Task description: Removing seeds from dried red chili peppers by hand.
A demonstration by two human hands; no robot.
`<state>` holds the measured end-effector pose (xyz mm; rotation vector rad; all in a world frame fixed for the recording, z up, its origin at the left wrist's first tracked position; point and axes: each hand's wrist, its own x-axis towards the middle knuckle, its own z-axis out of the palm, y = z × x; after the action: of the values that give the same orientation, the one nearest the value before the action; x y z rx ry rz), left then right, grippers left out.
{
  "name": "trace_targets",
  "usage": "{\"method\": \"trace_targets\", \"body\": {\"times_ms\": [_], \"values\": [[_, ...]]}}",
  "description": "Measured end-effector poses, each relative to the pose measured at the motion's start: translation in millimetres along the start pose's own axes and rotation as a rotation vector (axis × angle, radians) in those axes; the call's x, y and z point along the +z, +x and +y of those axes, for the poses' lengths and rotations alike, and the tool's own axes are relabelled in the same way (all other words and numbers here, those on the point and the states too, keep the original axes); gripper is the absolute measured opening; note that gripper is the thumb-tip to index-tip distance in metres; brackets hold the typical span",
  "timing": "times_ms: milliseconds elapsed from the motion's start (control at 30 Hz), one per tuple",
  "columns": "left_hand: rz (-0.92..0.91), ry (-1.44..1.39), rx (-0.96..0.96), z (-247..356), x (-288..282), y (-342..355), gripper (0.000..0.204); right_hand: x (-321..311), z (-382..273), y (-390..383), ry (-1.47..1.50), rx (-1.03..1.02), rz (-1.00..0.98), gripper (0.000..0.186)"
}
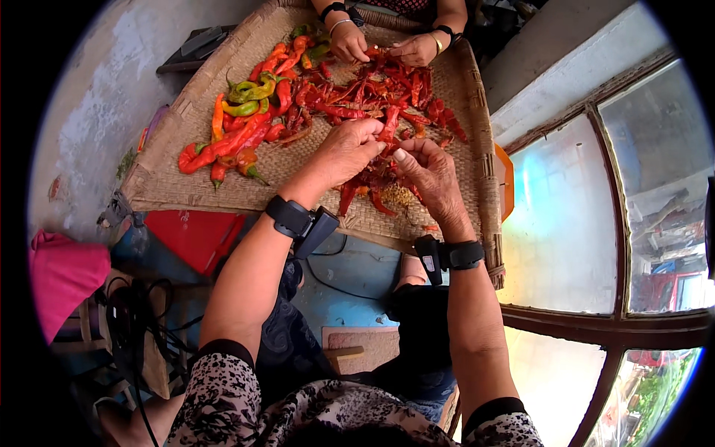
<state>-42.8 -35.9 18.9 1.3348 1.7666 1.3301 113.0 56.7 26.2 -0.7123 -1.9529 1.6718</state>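
Between my two hands, over the near middle of a woven tray (171, 195), is a dried red chili pepper (389, 124). My left hand (344, 153) pinches it between thumb and fingers. With thumb and forefinger together, my right hand (430, 173) closes on the lower end of the same chili. Dried red chilies (357, 97) lie in a heap beyond and around my hands. Just below them are more chili pieces and a small pile of pale yellow seeds (398, 197). Fresh red peppers (231, 145) and green peppers (255, 91) lie at the tray's left.
Across the tray another person's hands (350, 42) work in the chilies. A framed window (566, 216) runs along the right, close to the tray's edge. At lower left are a pink cloth (65, 279) and tangled black cables (141, 316). A red panel (195, 237) shows under the tray.
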Motion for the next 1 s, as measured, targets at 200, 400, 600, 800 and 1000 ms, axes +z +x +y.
{"method": "trace_targets", "body": {"times_ms": [200,400,600,800,1000], "values": [[-0.131,0.027,0.042,4.5,15.5,2.1,0.031,-2.8,9.6,3.3,0.082,-0.046,0.011,0.019],[0.012,0.149,0.034,-1.1,5.6,9.0,0.031,-60.5,12.5,9.3,0.536,-0.102,0.329,0.010],[-0.079,0.502,-0.054,1.8,9.4,4.8,0.027,-88.3,17.3,0.6,0.927,-0.065,0.797,0.025],[-0.140,0.658,-0.027,11.4,19.8,0.3,0.022,-35.3,34.7,17.7,-0.457,-0.135,0.170,0.042],[-0.135,0.629,0.006,-6.6,5.9,-3.6,0.014,-6.6,51.2,26.0,-0.734,-0.298,0.196,0.040]]}}
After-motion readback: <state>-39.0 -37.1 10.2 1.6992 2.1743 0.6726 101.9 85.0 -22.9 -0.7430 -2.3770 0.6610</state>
